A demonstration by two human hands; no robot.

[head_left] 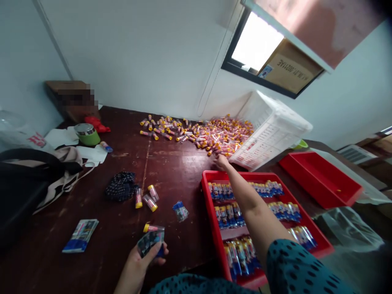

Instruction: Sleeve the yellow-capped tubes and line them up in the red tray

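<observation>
Far left, a black bag (24, 192) runs out of view, its near side cut off by the edge, and a clear bottle (23, 132) stands half hidden behind it. Beyond, a cardboard box (56, 96) is partly blurred into blocks, so its markings can't be read; a green jar (89, 136) stands in front. A flat stack of blue wrappers (80, 236) lies toward the near left, print too small to read, with the dark red surface (116, 228) stretching from it to the left hand. A dark cloth (121, 185) sits crumpled, touching one of three loose tubes (150, 202).

Now the left hand (146, 257): thumb and fingers pinch printed wrappers, and a yellow-capped tube (154, 228) shows just behind; whether it's held or lying there, I can't tell. More wrappers lie just right, and a bare stretch of surface runs from them up toward the heaped tubes (220, 134) along the wall.

The right hand (220, 162) reaches the heap's near edge, fingers blurred; I can't tell whether they grip anything. A tilted white basket (269, 128) hides part of the heap. The forearm crosses the red tray (215, 228), covering parts of its three rows. Rightmost, a red bin (324, 175) and a see-through plastic bag (349, 230) crowd the tray's far side.
</observation>
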